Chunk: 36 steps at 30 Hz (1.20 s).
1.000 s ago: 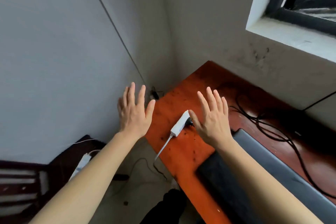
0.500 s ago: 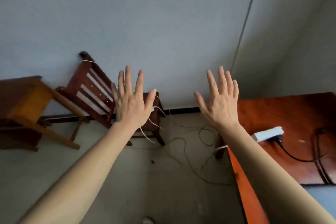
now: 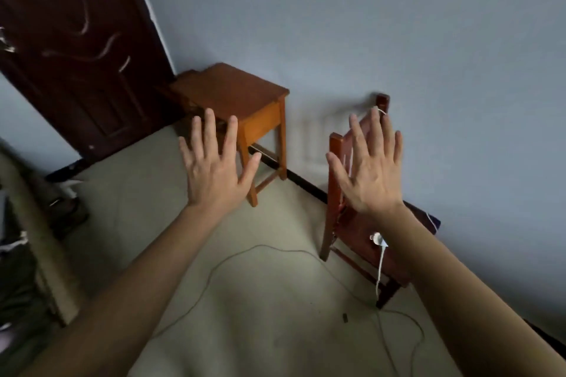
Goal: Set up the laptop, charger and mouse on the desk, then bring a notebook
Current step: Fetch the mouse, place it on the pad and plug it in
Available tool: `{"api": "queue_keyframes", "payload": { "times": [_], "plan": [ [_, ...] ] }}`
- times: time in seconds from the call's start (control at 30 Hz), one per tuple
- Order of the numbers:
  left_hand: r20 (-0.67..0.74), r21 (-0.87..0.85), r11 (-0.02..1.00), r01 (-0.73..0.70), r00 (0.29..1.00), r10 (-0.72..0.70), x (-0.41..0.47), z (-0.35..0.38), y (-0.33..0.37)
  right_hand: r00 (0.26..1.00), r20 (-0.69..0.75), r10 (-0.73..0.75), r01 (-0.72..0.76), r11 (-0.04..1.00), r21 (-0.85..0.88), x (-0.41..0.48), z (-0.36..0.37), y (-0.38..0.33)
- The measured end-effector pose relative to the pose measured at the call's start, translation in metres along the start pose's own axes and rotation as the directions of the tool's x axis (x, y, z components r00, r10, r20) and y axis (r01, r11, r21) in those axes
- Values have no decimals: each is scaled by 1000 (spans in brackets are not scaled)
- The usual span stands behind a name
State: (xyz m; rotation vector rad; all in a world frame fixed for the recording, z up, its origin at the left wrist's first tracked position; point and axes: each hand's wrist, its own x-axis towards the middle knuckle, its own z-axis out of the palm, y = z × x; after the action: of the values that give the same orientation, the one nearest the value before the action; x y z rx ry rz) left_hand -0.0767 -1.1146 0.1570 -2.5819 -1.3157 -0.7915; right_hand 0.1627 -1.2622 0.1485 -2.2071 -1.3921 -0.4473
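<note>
Fig. | left hand (image 3: 214,174), right hand (image 3: 372,174): spread, empty | I expect tripping on floor cable (image 3: 245,254) (loose loops)

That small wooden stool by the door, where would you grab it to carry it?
Probably by the overhanging edge of the square seat on the wooden stool, coming from above on the open side facing the room. The far side sits close to the wall and door. Both the left hand and right hand are open and empty.
</note>
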Motion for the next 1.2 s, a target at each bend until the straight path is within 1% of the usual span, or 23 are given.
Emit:
{"api": "queue_keyframes", "payload": {
  "times": [0.1,0.2,0.33,0.47,0.53,0.63,0.7,0.83,0.9,1.0,1.07,1.13,1.2],
  "plan": [
    [-37,43,995,87,996,-85,17,9,-59,996,42,-79,78,996,32,45,48,-43],
    [-39,76,985,158,987,-155,38,26,-102,981,91,-170,165,984,63,84,96,-75],
    [-32,145,963,227,974,-225,92,63,-154,958,104,-266,258,962,87,158,163,-106],
    [-38,229,927,297,954,-297,163,101,-198,936,111,-334,319,938,132,255,232,-135],
    [-54,271,905,329,944,-327,195,115,-222,917,130,-377,355,920,163,302,262,-152],
    [-85,354,871,340,939,-332,233,130,-265,881,131,-454,426,883,196,365,306,-187],
    [-95,367,854,370,928,-361,253,135,-292,867,140,-479,440,866,238,394,332,-211],
    [-118,404,817,412,909,-400,279,157,-353,815,177,-552,486,817,309,434,389,-264],
    [-126,404,805,435,898,-422,292,169,-384,802,198,-564,490,810,321,450,414,-292],
    [-115,384,801,459,885,-451,316,197,-457,773,214,-598,523,790,319,485,464,-348],
    [-115,357,812,462,884,-453,335,213,-499,773,219,-596,529,795,299,508,492,-380],
    [-82,322,824,465,881,-465,359,228,-549,786,252,-564,502,821,272,534,521,-417],
    [-48,332,832,445,889,-456,385,237,-587,795,266,-545,491,836,245,557,543,-446]
  ]
}}
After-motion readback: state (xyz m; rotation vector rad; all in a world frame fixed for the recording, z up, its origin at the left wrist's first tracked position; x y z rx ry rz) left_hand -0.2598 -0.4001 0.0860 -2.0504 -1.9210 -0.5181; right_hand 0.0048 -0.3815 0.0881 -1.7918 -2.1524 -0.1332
